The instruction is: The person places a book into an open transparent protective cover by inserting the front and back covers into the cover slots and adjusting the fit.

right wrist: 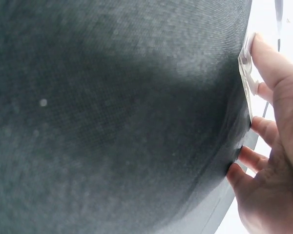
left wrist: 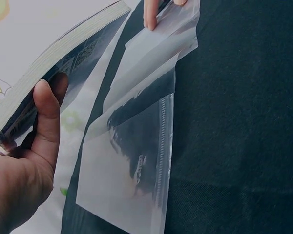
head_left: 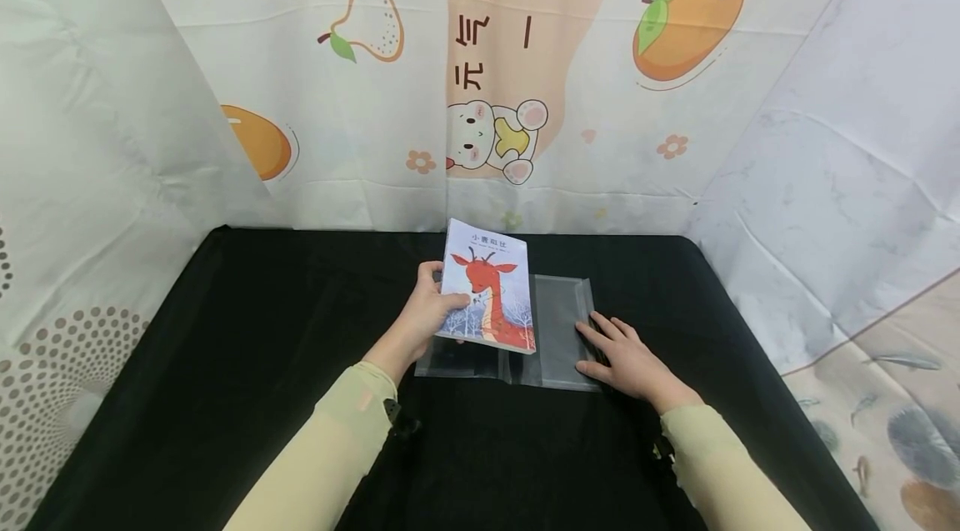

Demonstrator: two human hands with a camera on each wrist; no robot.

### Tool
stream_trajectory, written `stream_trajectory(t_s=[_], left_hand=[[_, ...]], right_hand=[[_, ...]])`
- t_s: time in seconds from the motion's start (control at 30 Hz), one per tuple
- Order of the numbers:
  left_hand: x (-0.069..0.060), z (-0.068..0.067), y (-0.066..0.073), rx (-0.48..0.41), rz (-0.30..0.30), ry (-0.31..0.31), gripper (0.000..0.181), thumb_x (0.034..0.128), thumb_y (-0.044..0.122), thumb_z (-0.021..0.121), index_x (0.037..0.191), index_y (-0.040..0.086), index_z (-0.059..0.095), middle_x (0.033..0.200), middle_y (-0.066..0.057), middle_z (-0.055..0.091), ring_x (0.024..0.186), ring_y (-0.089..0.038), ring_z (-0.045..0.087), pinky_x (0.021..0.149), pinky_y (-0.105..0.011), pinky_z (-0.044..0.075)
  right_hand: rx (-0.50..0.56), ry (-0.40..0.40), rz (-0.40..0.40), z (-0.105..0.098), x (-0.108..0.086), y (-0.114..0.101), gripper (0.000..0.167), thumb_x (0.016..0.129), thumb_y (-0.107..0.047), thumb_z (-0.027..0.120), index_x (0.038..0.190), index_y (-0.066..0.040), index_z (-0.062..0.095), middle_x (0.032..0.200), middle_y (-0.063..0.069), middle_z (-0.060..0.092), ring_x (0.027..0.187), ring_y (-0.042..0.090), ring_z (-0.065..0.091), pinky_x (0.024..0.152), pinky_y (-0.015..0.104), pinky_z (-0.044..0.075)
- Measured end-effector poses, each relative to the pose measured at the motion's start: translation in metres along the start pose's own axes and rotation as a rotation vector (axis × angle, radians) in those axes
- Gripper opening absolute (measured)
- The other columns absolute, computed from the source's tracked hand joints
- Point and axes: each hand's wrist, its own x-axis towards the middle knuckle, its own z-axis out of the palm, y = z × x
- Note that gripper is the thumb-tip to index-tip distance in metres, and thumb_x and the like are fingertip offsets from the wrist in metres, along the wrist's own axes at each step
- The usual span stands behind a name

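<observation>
Sleeves (head_left: 322, 448): two, pale yellow-green, nearest the camera at the bottom.
Left hand (head_left: 422, 314): grips the book (head_left: 471, 243) by its left side, my thumb on the front, fingers behind.
Right hand (head_left: 628, 358): fingers and thumb spread, tips resting at the right edge of the plastic cover (head_left: 558, 331).
Book position: held up and tilted above the left part of the cover, front showing a red deer (head_left: 492, 306) under Chinese lettering.
Book feel: likely light, firm as a block but bendy at the corners; the front may be slick, so I'd hold it by a side, thumb opposite fingers.
Cover feel: probably thin, limp and slippery, easily creased; best taken by an outer edge.
Counter (head_left: 225, 364): one, black cloth on top, the cover lying opened out upon it.
Count: two hands, one book, one plastic cover as far as I can tell.
</observation>
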Motion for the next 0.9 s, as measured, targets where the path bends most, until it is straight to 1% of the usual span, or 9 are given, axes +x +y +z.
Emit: stream_trajectory(t_s=[0.3,0.63,0.9], left_hand=[[0.000,0.008,-0.007,-0.019,-0.029,-0.034,0.070,0.1004,0.010,0.064,0.149,0.024,0.015,0.133,-0.019,0.053,0.090,-0.027,0.073,0.058,-0.035,0.060],[0.004,0.015,-0.015,-0.018,-0.045,-0.067,0.070,0.1013,0.010,0.062,0.150,0.022,0.014,0.134,-0.021,0.054,0.089,-0.027,0.073,0.055,-0.036,0.059],[0.004,0.017,-0.020,0.000,-0.101,-0.084,0.075,0.1013,0.012,0.064,0.152,0.024,0.010,0.136,-0.018,0.053,0.091,-0.026,0.073,0.060,-0.039,0.061]], right_hand=[[0.015,-0.010,0.008,0.001,0.000,0.002,0.072,0.098,-0.045,0.066,0.157,-0.012,0.041,0.165,0.022,0.027,0.147,0.053,0.023,0.110,0.071,0.033],[0.028,-0.016,0.005,0.002,0.001,0.004,0.073,0.098,-0.046,0.065,0.158,-0.011,0.040,0.165,0.023,0.026,0.147,0.053,0.022,0.110,0.071,0.032],[0.037,-0.020,-0.001,0.000,0.001,0.001,0.074,0.099,-0.048,0.064,0.157,-0.010,0.041,0.165,0.024,0.026,0.147,0.055,0.022,0.110,0.071,0.032]])
